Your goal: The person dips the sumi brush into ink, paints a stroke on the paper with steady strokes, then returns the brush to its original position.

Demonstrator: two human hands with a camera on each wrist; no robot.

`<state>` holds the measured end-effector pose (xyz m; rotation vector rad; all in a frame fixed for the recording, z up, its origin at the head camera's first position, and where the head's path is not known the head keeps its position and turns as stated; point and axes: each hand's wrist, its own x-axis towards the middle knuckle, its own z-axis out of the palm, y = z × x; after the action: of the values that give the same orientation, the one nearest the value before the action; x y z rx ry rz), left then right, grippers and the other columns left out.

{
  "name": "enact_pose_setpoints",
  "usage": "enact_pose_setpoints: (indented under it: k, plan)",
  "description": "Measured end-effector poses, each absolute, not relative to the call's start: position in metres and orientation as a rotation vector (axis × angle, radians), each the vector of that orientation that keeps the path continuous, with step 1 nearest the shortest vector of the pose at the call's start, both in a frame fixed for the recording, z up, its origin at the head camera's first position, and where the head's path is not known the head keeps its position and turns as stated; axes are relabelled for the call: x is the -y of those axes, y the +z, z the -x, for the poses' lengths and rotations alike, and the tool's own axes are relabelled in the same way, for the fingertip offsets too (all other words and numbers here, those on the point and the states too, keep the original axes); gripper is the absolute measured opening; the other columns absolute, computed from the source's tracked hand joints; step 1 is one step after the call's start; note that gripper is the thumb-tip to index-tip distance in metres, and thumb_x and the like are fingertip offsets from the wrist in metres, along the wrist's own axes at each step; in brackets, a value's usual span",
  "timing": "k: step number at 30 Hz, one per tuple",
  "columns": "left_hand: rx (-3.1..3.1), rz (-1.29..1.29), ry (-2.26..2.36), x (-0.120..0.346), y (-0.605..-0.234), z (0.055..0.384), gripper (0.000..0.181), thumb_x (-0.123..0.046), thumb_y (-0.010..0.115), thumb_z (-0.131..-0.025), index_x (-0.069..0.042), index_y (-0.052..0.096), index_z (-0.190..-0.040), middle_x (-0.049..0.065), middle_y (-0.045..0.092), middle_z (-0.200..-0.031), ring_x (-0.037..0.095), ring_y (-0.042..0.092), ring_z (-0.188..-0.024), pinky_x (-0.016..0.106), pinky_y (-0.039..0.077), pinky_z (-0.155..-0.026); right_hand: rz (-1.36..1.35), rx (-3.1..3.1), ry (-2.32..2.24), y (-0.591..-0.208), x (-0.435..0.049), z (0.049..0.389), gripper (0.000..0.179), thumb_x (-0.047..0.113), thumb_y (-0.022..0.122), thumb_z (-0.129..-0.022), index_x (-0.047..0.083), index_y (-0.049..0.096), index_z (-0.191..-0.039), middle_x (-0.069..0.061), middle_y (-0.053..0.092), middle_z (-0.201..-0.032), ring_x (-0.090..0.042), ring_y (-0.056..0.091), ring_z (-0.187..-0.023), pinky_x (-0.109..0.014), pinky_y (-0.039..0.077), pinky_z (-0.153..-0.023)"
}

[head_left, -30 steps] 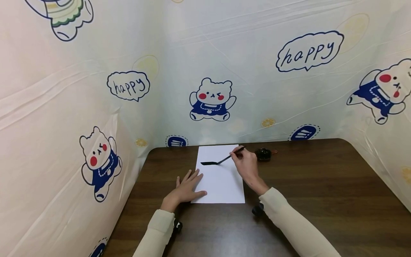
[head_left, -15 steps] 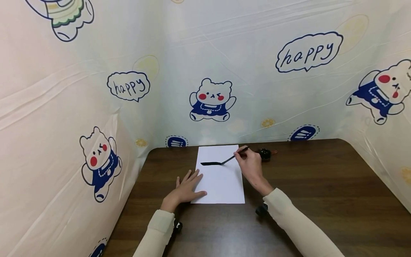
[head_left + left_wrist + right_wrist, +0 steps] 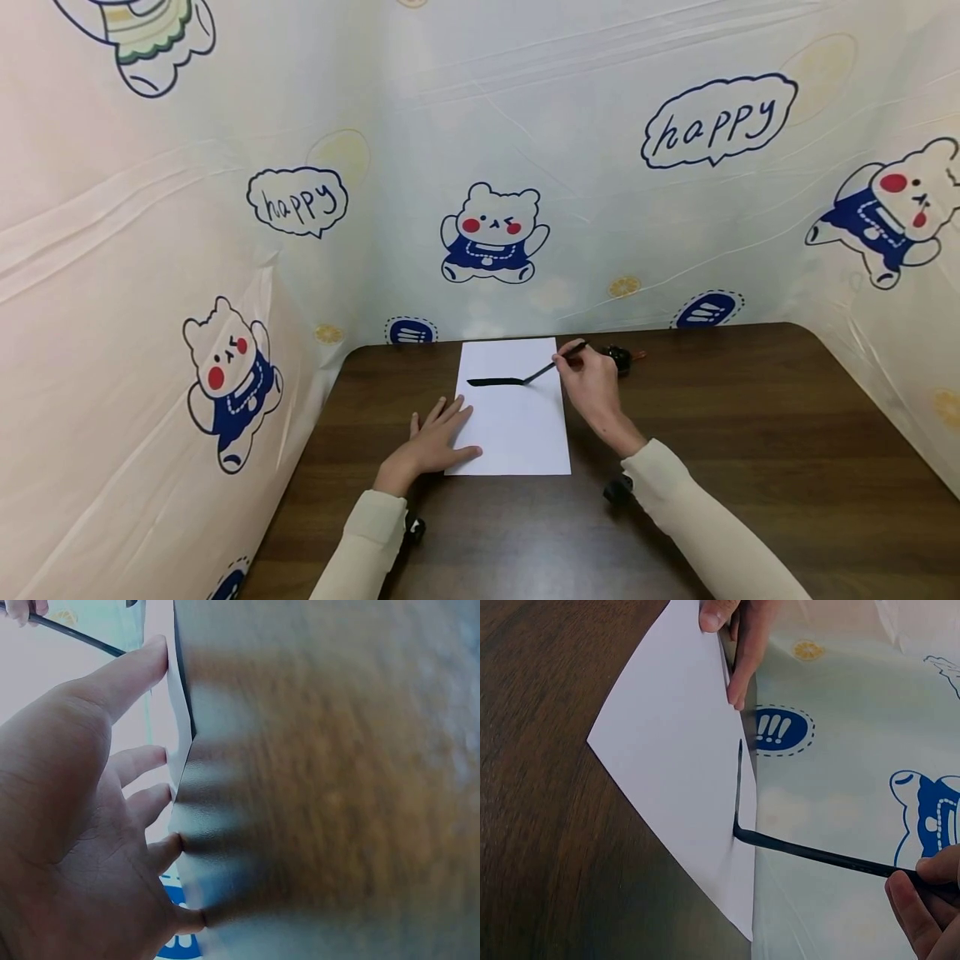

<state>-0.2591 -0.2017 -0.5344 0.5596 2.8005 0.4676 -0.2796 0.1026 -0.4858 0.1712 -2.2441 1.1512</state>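
Observation:
A white sheet of paper point(image 3: 512, 429) lies on the table, with a thick black horizontal stroke point(image 3: 491, 382) across its upper part. My right hand point(image 3: 592, 385) pinches a dark brush point(image 3: 555, 364) near the sheet's right edge; the brush slants down left and its tip meets the stroke's right end. In the right wrist view the brush point(image 3: 817, 855) touches the paper with its tip bent along the line. Spread flat, my left hand point(image 3: 427, 442) rests on the sheet's lower left edge, thumb and fingertips on paper and table. The left wrist view shows its fingers point(image 3: 142, 765) straight.
Behind my right hand, a small dark round container point(image 3: 618, 358) with something reddish at its right side stands on the brown wooden table point(image 3: 750, 433). A patterned cloth point(image 3: 600, 208) with bears and "happy" bubbles hangs behind the table and along both sides.
My right hand has moved to the right with the brush, and the black stroke has grown longer that way. My left hand stays in place on the paper.

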Motion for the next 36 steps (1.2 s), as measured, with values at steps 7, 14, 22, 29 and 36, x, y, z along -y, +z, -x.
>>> enact_pose_setpoints:
  k: [7,14,22,29,36]
  plan:
    - [-2.811,-0.563,0.456,0.201,-0.534,0.26,0.082,-0.062,0.06,-0.088,-0.025,0.031,-0.155,0.001,0.014,-0.166,0.037,0.005,-0.153,0.077,0.001,-0.11,-0.167,2.246,1.126,-0.485,-0.109,0.279,0.006,0.017,0.072,-0.089,0.012,0.07,-0.088,-0.004,0.074,-0.081,-0.014,0.07,-0.07,-0.033,0.057,-0.063]
    - [-2.813,-0.562,0.468,0.201,-0.533,0.259,0.081,-0.06,0.061,-0.087,-0.025,0.033,-0.154,0.003,0.016,-0.166,0.037,0.006,-0.153,0.077,0.001,-0.109,-0.167,2.252,1.106,-0.483,-0.114,0.277,0.007,0.017,0.072,-0.089,0.012,0.069,-0.089,-0.004,0.074,-0.08,-0.016,0.071,-0.069,-0.035,0.057,-0.062]
    - [-2.819,-0.555,0.452,0.201,-0.534,0.259,0.082,-0.062,0.061,-0.087,-0.026,0.032,-0.154,0.0,0.016,-0.166,0.036,0.006,-0.153,0.077,0.001,-0.11,-0.179,2.248,1.077,-0.481,-0.121,0.274,0.007,0.018,0.072,-0.09,0.012,0.069,-0.088,-0.004,0.073,-0.081,-0.016,0.07,-0.069,-0.034,0.057,-0.063]
    - [-2.817,-0.56,0.467,0.201,-0.533,0.259,0.081,-0.061,0.062,-0.087,-0.025,0.033,-0.154,0.001,0.017,-0.166,0.037,0.007,-0.153,0.077,0.001,-0.109,-0.177,2.25,1.063,-0.481,-0.126,0.274,0.007,0.017,0.073,-0.089,0.01,0.07,-0.089,-0.006,0.074,-0.081,-0.018,0.07,-0.069,-0.037,0.056,-0.062]
    - [-2.813,-0.567,0.467,0.202,-0.534,0.259,0.081,-0.061,0.061,-0.087,-0.026,0.032,-0.154,0.001,0.015,-0.166,0.036,0.006,-0.153,0.077,0.001,-0.11,-0.157,2.266,1.086,-0.48,-0.129,0.272,0.009,0.017,0.072,-0.089,0.009,0.069,-0.09,-0.007,0.074,-0.082,-0.02,0.072,-0.071,-0.039,0.057,-0.064]
